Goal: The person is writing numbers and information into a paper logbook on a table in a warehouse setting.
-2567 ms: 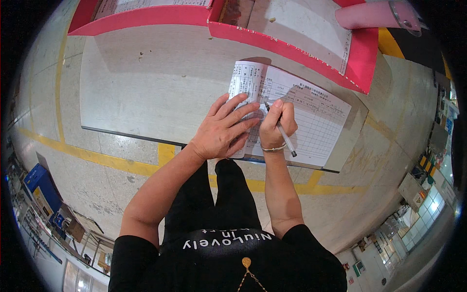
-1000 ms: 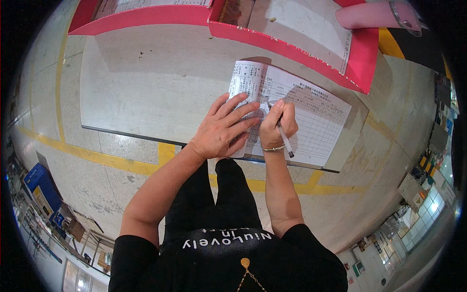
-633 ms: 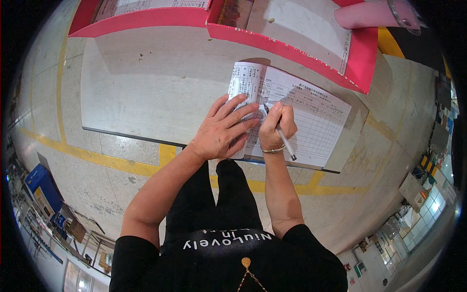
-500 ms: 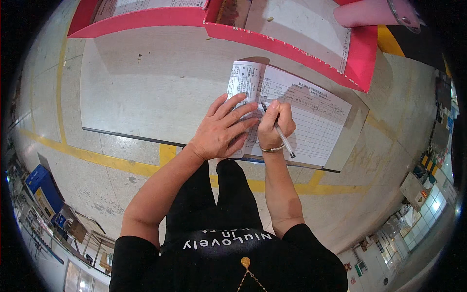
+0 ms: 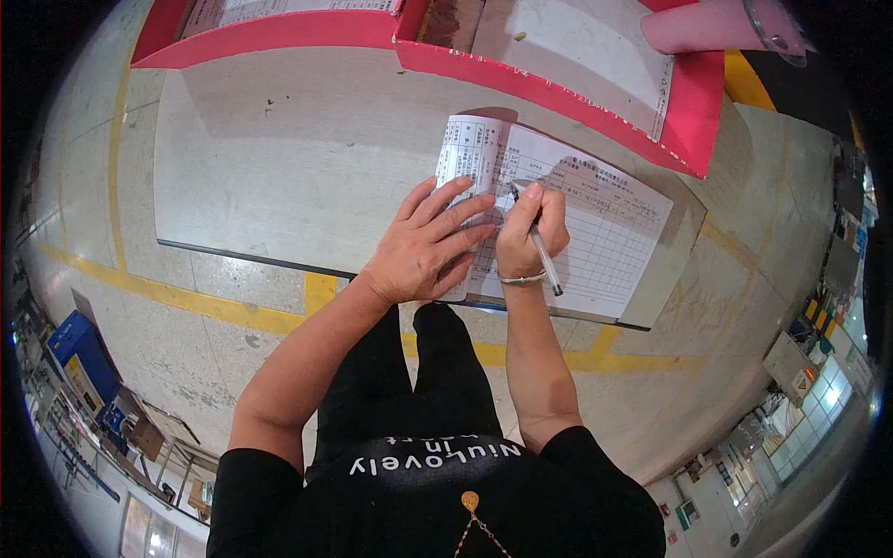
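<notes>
A booklet of printed forms (image 5: 586,251) lies on the grey tabletop in front of me, its left pages curled over. Spread flat across the curled pages, my left hand (image 5: 430,237) presses them down with its fingers apart. My right hand (image 5: 533,231) pinches a pen (image 5: 547,259) with a clear barrel and dark end. The pen's tip is at the upper left of the ruled sheet, close to my left fingertips. Handwriting fills some upper rows of the form; lower rows look blank.
Red open trays (image 5: 558,100) with papers in them stand along the table's far side. A pink cup (image 5: 712,28) lies or leans at the far right tray. The tabletop (image 5: 279,158) stretches left of the booklet. Yellow lines (image 5: 214,312) mark the floor below.
My right hand and the pen have shifted slightly right and up along the form. My left hand keeps its place on the pages.
</notes>
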### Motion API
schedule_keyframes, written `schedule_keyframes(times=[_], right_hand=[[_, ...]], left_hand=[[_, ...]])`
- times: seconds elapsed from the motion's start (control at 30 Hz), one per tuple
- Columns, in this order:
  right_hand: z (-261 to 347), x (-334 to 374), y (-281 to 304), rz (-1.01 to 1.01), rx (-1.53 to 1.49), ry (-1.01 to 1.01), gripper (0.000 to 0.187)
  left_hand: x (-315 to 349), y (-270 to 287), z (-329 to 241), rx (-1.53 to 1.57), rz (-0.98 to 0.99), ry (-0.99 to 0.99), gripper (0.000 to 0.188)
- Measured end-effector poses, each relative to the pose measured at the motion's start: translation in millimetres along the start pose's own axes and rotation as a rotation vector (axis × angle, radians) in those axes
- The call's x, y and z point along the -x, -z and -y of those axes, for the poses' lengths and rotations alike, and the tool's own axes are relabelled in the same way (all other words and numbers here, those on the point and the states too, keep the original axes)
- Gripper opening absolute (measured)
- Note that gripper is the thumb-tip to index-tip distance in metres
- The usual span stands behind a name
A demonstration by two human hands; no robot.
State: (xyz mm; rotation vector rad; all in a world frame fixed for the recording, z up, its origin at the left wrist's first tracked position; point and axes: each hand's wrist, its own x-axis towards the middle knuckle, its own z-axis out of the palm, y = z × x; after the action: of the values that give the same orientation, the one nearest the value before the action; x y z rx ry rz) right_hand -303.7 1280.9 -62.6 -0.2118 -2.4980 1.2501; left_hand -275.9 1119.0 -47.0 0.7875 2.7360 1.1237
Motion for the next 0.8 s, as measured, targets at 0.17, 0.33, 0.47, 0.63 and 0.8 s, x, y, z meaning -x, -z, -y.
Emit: schedule_keyframes(times=[0.17,0.33,0.47,0.63,0.8], right_hand=[[1,-3,0,-0.002,-0.012,0.012,0.027],[6,-5,-2,-0.002,0.003,0.047,0.029],[11,-9,-1,-0.004,-0.033,0.025,0.029],[6,-4,0,-0.030,-0.052,0.041,0.030],[-3,-6,5,-0.070,-0.122,0.055,0.030]], left_hand=[[-1,0,0,-0.030,0.005,-0.023,0.047],[0,1,1,-0.024,-0.009,-0.021,0.046],[-1,0,0,-0.021,-0.017,-0.031,0.046],[-2,0,1,0.025,-0.079,-0.037,0.044],[-1,-1,-3,0.068,-0.149,-0.011,0.039]])
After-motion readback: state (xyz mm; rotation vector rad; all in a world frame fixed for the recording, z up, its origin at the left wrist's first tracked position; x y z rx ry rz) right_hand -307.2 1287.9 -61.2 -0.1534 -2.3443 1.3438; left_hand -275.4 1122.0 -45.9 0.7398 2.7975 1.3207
